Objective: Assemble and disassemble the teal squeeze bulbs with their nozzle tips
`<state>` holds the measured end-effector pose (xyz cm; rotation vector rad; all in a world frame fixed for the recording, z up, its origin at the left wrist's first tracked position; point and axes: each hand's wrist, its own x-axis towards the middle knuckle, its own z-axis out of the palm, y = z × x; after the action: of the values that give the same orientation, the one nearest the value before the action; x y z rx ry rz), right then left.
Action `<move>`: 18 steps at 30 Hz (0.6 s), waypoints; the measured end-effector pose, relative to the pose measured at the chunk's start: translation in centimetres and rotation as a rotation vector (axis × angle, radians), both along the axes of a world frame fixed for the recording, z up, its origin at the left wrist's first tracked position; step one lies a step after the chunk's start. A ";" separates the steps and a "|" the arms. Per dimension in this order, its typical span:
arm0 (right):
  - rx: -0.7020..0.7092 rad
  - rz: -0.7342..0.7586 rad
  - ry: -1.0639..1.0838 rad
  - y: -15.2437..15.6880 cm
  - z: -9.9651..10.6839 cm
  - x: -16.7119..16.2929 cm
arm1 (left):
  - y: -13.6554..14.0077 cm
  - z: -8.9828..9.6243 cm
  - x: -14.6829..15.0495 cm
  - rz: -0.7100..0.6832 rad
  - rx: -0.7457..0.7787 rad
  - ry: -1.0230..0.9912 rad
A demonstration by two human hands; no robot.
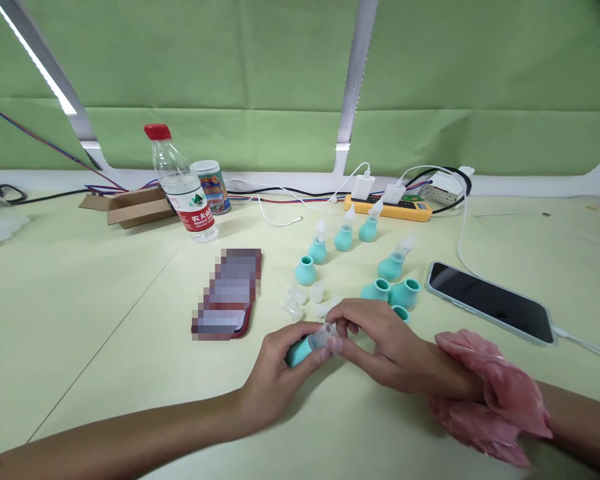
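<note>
My left hand [289, 373] is wrapped round a teal rubber squeeze bulb [299, 351], which lies tilted with its mouth toward the right. At that mouth sits a clear plastic nozzle [324, 335], like that of a nasal aspirator. The thumb and fingers of my right hand [380, 343] pinch the nozzle's far end. How deep the nozzle sits in the bulb is hidden by my fingers. Just beyond my hands lie several loose clear plastic pieces [294, 303]. An open-mouthed teal bulb [305, 271] stands behind them, and more open bulbs [404, 293] stand behind my right hand.
Several bulbs with nozzles [344, 237] stand farther back. A phone in a red case [250, 320] lies left, another phone [490, 303] right. Along the back are a water bottle [187, 200], a can [214, 190], a cardboard box [143, 208] and a yellow power strip [410, 211].
</note>
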<state>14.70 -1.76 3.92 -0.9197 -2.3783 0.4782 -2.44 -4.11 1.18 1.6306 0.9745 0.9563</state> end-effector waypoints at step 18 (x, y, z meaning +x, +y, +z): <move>0.218 0.134 -0.016 -1.0 -1.2 -0.4 | -0.5 0.6 -0.2 -0.287 0.262 0.346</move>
<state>14.30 -2.72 2.70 -0.6725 -2.4579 0.2552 -2.63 -4.61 1.82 2.1405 0.8321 0.6366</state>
